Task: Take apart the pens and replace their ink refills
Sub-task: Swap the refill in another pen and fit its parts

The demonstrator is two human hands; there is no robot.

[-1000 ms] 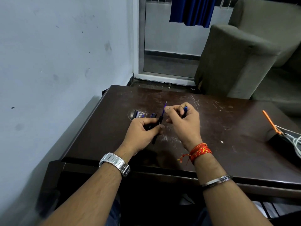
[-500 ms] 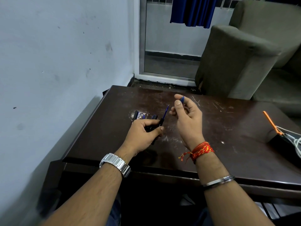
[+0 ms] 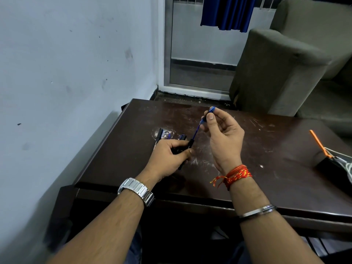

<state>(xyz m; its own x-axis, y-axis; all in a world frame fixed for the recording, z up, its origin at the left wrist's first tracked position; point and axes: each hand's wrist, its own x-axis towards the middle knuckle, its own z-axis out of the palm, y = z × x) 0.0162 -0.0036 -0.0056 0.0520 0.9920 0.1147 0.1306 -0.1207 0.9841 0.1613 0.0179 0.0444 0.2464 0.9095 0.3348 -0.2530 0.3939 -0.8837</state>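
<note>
My left hand (image 3: 169, 156) grips a black pen barrel (image 3: 187, 149) just above the dark wooden table (image 3: 266, 149). A thin blue ink refill (image 3: 196, 132) sticks up out of the barrel's far end. My right hand (image 3: 222, 134) is raised beyond it, thumb and fingers pinched on a small blue pen tip piece (image 3: 211, 109), and it meets the top of the refill. Other black and blue pens (image 3: 162, 134) lie on the table just left of my left hand, partly hidden by it.
A white wall runs along the table's left side. An orange-handled tool (image 3: 320, 143) and white cables (image 3: 342, 162) lie on a black object at the table's right edge. A grey sofa (image 3: 282, 69) stands behind the table, beside a glass door.
My right hand has lifted up and away from my left hand with the blue tip piece. The blue refill now shows further out of the barrel.
</note>
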